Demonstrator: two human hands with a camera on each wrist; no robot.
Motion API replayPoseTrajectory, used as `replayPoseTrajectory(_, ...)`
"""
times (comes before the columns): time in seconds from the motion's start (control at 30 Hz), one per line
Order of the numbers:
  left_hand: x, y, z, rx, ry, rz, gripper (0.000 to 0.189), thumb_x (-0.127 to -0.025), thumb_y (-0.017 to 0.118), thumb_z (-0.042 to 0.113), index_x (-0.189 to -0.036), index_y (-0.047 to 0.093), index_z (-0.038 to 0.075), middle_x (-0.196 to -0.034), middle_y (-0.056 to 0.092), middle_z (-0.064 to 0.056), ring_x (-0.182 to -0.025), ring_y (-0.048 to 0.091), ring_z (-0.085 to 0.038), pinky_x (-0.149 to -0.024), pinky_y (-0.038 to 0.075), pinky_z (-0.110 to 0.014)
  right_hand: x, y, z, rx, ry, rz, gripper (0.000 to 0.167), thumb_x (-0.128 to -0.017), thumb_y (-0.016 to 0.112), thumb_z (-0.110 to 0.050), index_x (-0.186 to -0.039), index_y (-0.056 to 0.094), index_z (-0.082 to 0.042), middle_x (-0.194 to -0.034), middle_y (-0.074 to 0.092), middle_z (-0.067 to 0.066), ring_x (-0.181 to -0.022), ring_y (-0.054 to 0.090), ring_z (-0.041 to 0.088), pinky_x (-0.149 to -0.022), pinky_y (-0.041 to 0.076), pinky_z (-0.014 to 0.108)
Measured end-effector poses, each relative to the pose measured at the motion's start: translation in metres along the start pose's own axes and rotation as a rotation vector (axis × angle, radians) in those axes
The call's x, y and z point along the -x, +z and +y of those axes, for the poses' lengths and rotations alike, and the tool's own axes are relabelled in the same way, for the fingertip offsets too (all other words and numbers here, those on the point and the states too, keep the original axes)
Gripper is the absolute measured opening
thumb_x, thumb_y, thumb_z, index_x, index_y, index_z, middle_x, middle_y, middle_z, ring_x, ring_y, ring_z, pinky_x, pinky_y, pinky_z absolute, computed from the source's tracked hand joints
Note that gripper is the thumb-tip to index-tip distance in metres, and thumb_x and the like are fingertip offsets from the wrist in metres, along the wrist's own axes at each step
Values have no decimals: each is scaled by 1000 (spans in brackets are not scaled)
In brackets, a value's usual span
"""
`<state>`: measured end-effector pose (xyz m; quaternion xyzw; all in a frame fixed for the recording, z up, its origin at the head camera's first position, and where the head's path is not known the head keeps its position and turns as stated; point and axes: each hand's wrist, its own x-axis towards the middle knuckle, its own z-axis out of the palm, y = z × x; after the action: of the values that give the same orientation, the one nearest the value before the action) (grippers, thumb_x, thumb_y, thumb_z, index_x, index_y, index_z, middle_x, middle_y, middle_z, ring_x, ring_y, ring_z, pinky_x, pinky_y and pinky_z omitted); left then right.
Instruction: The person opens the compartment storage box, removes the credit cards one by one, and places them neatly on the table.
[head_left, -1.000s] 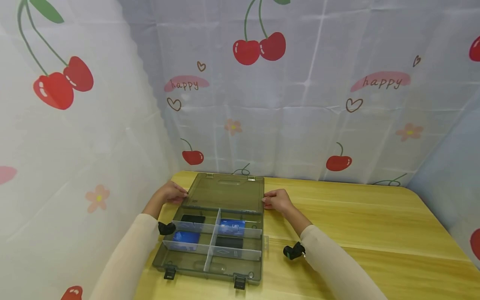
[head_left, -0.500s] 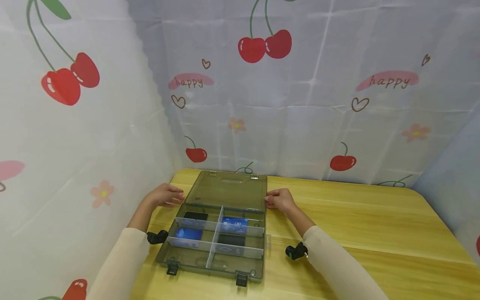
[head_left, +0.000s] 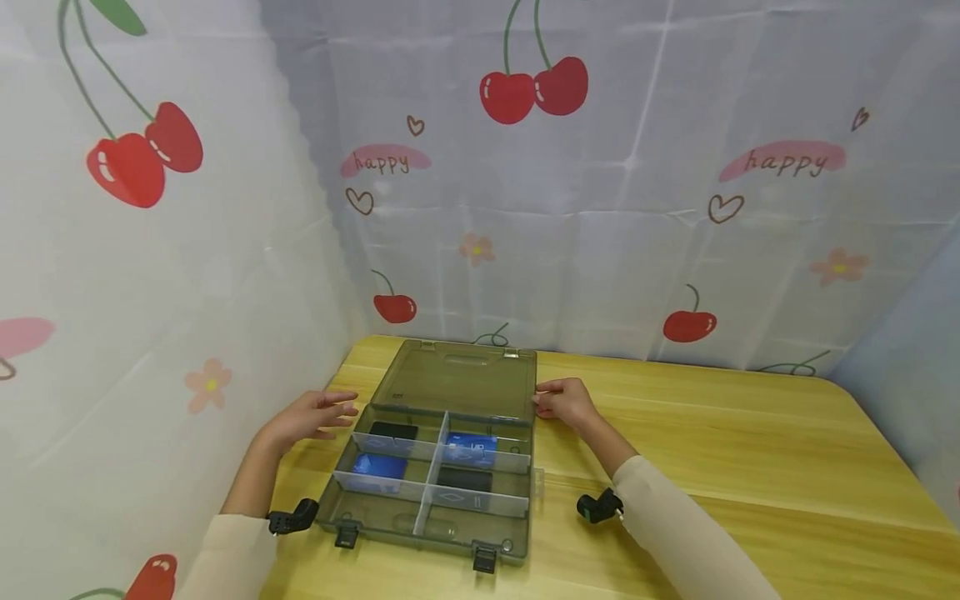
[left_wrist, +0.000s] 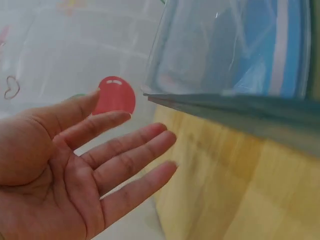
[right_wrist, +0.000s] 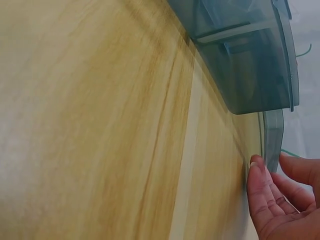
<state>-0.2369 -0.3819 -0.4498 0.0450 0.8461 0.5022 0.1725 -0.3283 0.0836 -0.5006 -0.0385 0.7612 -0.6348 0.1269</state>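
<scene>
A smoky translucent organizer box (head_left: pixel 480 533) lies opened out on the table, its lid (head_left: pixel 457 379) folded back flat behind it. White dividers split the tray into several compartments. Two hold blue cards (head_left: pixel 472 446) and two hold flat black items (head_left: pixel 395 431). My left hand (head_left: pixel 303 421) is off to the left of the box, fingers spread and holding nothing; the left wrist view shows its palm (left_wrist: pixel 75 185) apart from the box. At the lid's right edge, my right hand (head_left: pixel 567 402) pinches the rim between thumb and fingers, as the right wrist view shows.
The wooden table (head_left: pixel 712 467) extends to the right of the box. Two black latches (head_left: pixel 484 558) hang at the box's front edge. A cherry-print curtain (head_left: pixel 585 208) stands behind the table and along its left side. Black wrist cameras (head_left: pixel 294 518) sit on both forearms.
My left hand has left the lid's left edge and drawn back to the left and nearer, its fingers spreading. The right hand stays at the lid's right edge. The view has shifted slightly.
</scene>
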Motion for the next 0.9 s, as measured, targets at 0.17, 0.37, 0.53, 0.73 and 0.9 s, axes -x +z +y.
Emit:
replayPoseTrajectory(0.17,10,3,-10,119,25,-42,62,-110,46,30,-157,28,-6,-146,48,-32,-134,48,-47,-99,50,-54,3,1,-1,17,-9,0,34,-96,64,5,-126,59,21,-108,70,32,-78,73,22,-76,61,38)
replayPoseTrajectory(0.37,18,6,-20,169,71,-78,61,-111,42,29,-158,25,-7,-151,41,-34,-138,41,-49,-104,45,-55,7,1,0,44,-23,1,32,-95,65,6,-124,61,20,-106,71,31,-79,74,25,-76,61,38)
replayPoseTrajectory(0.53,16,13,-33,192,132,-79,57,-112,39,25,-158,24,-6,-156,34,-31,-142,36,-47,-109,40,-50,8,1,0,54,-25,-7,33,-95,66,5,-124,61,20,-107,71,30,-80,74,25,-74,61,35)
replayPoseTrajectory(0.73,8,26,-51,313,247,-56,55,-113,35,19,-160,18,-5,-164,21,-24,-148,23,-41,-110,39,-30,9,-1,-1,51,-23,-11,34,-95,66,5,-125,61,19,-110,70,31,-83,74,28,-74,61,35)
replayPoseTrajectory(0.9,7,36,-62,304,208,9,55,-112,40,21,-162,23,5,-167,21,-15,-151,17,-36,-115,31,-39,10,-2,-2,49,-24,-25,34,-95,66,5,-126,60,20,-113,69,31,-86,74,31,-76,61,36)
